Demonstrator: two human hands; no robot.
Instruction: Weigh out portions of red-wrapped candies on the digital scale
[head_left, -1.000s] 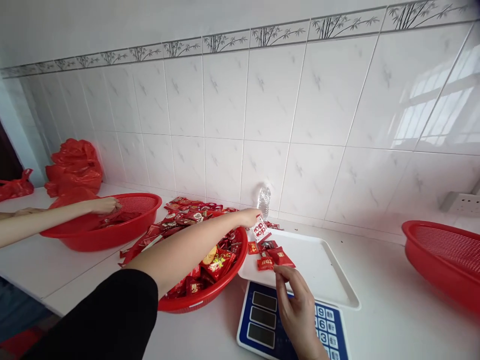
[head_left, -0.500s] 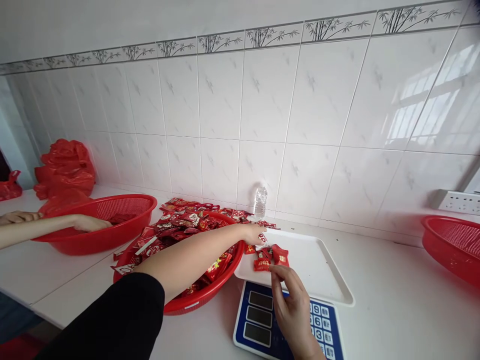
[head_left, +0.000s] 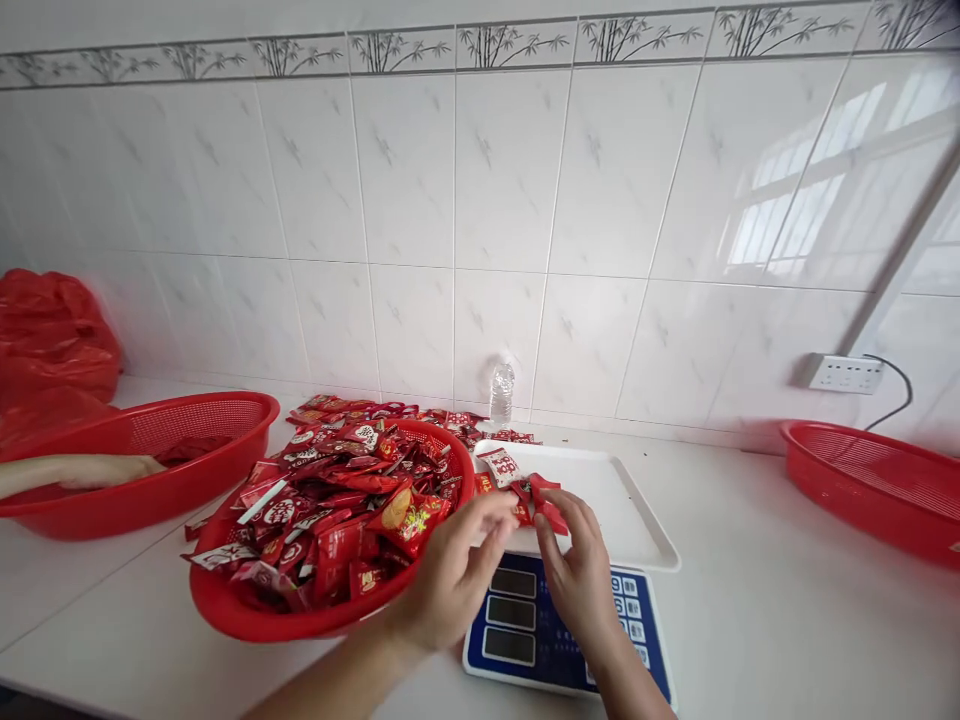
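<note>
One red packet (head_left: 553,518) shows between fingers (head_left: 576,511) of the right hand (head_left: 583,565).

A small cluster of glossy wrapped snacks lies at the left end of a white rectangular tray (head_left: 615,505): a pale packet (head_left: 500,466) with red print lying flat at the back, and a plain red packet (head_left: 552,512) in front, to its right. Just left of the tray, a red plastic basket (head_left: 217,618) sits on the surface (head_left: 750,620), heaped with more red packets (head_left: 341,555).
</note>
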